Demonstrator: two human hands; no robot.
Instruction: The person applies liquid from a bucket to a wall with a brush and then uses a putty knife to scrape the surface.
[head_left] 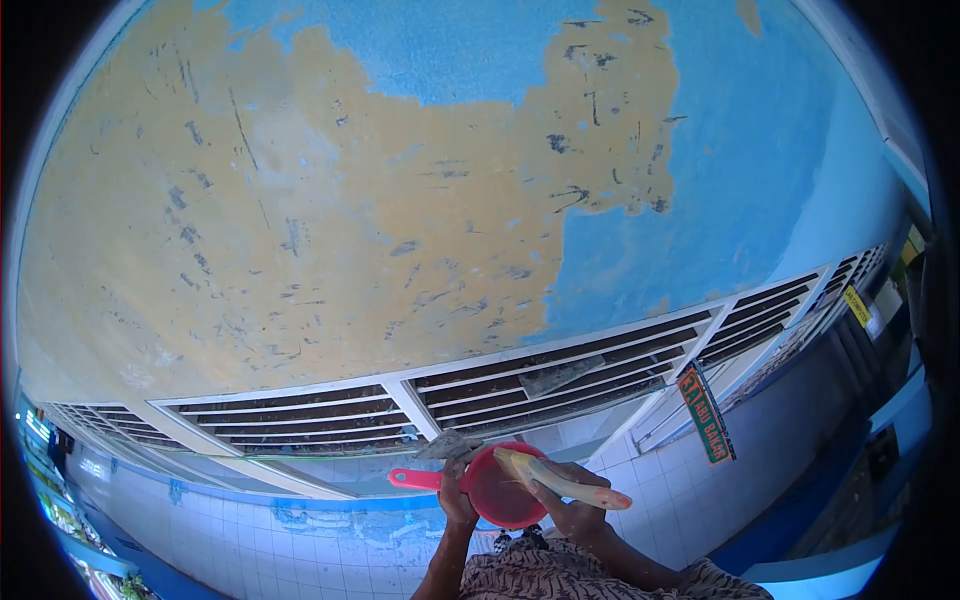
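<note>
My left hand (pixel 458 497) is closed on a red dipper (pixel 415 479) near where its handle meets the round bowl. A grey, flat-looking tool (pixel 446 444) sticks out above that hand, beside the bowl's rim. My right hand (pixel 572 512), fingers closed, grips a pale, long-handled brush (pixel 585 492) with a reddish tip. The brush's far end lies over the bowl's opening. The bowl's inside looks dark red, and its contents cannot be made out.
A wall (pixel 420 220) with patchy blue and tan paint rises ahead. Below it run slatted vents (pixel 570 380). A green sign (pixel 706 415) hangs at the right. The tiled floor (pixel 320 570) lies far below, with a blue railing (pixel 840 575) at the lower right.
</note>
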